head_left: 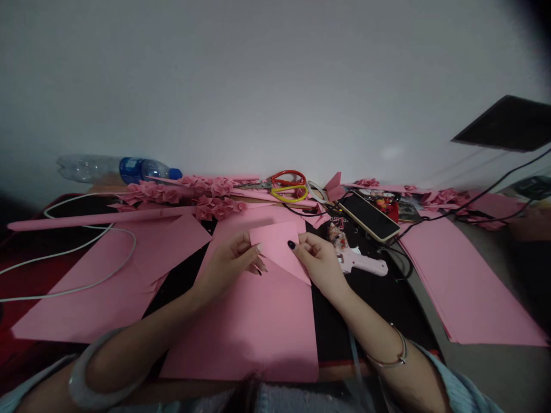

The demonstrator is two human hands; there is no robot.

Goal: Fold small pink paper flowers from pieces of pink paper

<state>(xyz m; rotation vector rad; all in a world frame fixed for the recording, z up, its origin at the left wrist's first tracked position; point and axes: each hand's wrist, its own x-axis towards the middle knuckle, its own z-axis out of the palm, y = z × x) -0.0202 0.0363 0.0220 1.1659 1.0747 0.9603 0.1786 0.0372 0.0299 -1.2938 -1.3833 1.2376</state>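
Left hand [230, 258]: grip narrow, thumb and fingertips pinched on the left edge of a small pink paper piece [279, 244]. Right hand [318, 261]: grip likewise closed, with the dark-nailed thumb on top of the piece's right edge and the fingers curled below. A pale bangle [99, 373] is on the left wrist and a thin metal bracelet [394, 353] on the right.

The paper piece sits between the two grips, tilted, its lower corner pointing down toward the right hand. It is held just above a large pink sheet [253, 327] lying flat on the dark tabletop [379, 298].

Around:
- Second pink sheet [107, 275] to the left, with a white cable [86, 241] looped over it.
- Stack of pink sheets [465, 281] to the right.
- Pink-handled tool [361, 263] just beside the right hand; its type is unclear.
- Phone [369, 215] behind it, screen dark.
- Farther back: scissors [286, 184] with red and yellow handles, a row of folded pink paper flowers [189, 195], a long rolled pink paper rod [94, 219], and a plastic water bottle [116, 169] lying on its side against the wall.

Nothing lies between the hands and the paper.
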